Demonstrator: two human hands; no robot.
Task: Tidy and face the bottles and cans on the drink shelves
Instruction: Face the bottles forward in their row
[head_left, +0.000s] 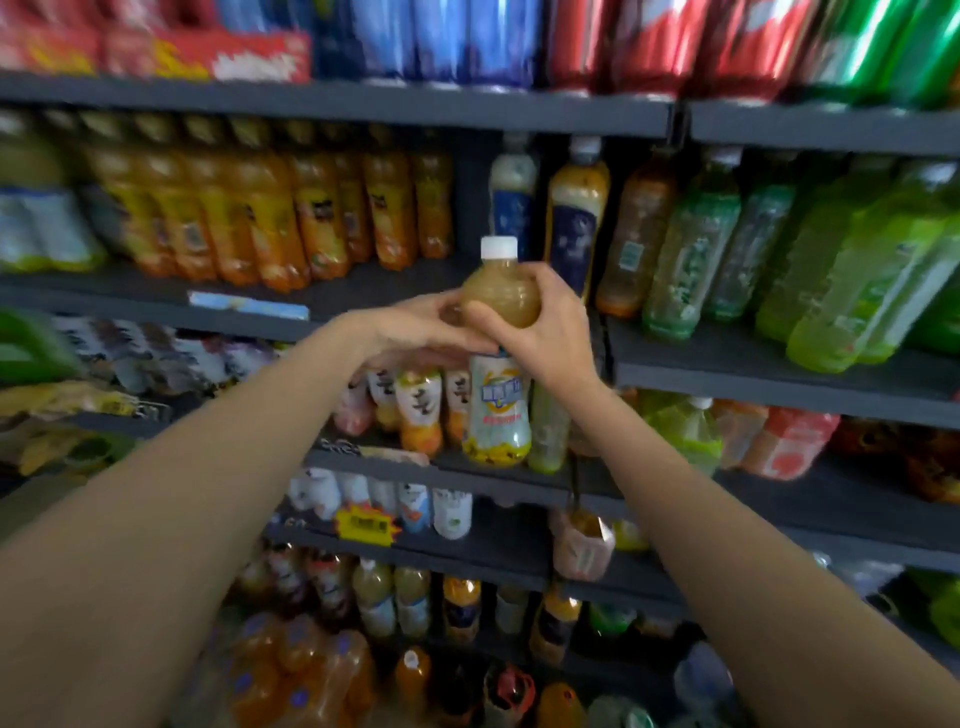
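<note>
Bottle (500, 306) being held at frame centre, upright, white cap up, out in front of the shelves and not resting on any board. Left hand (415, 325) is reaching in from the lower left, fingertips touching the bottle's shoulder on its left side; fingers look fairly straight, more steadying than clasping, though the far fingers are hidden behind the bottle. Right hand (550, 325) is wrapping the shoulder from the right, thumb curled across the front, so this hand is carrying the weight.

Judgement on the step: the bottle is being turned or set to face. The label is showing toward the camera below the hands, which suits facing. Doing it well probably means keeping the right-hand clasp firm, using the left fingertips only to rotate, and lowering the base flat onto a shelf gap before letting go. The open dark gap (467, 197) just above the cap, in the middle shelf row, looks like a likely slot, but I cannot tell for sure.

Containers, left to right:
- orange bottles (270, 218), upper left of centre: packed row, orange liquid, full.
- held bottle: cloudy yellow-brown liquid filling it to the neck.
- blue-label bottles (574, 218), right of the gap: pale liquid, full.
- green bottles (852, 270), right edge: leaning, yellow-green liquid.
- cans (649, 47) along the top: blurred, contents not visible.
</note>
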